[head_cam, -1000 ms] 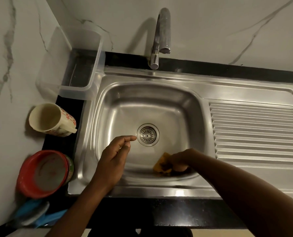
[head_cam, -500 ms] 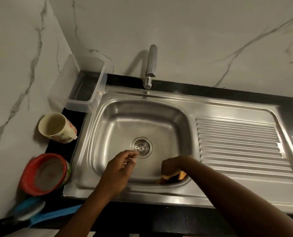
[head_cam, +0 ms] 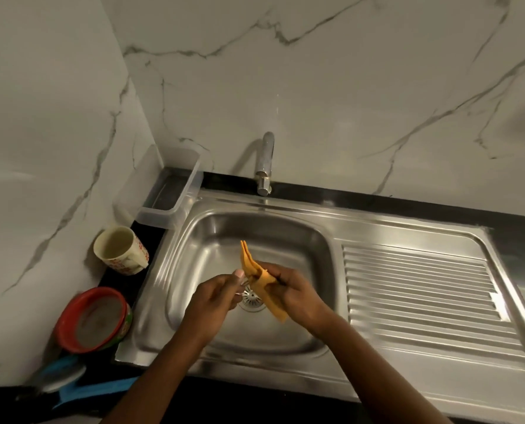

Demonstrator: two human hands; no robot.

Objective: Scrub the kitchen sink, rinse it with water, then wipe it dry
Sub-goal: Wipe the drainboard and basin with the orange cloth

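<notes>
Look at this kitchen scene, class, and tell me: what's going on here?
A person works at a steel sink, holding an orange cloth above the drain. The right hand grips the cloth; the left hand sits against its edge, though whether it pinches the cloth is unclear. No water runs from the tap. A mug, a red-rimmed container and a clear tub stand to the left.

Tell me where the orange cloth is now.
Head view, centre: the orange cloth is over the sink drain, gripped by the right hand, with the left hand beside it.
</notes>
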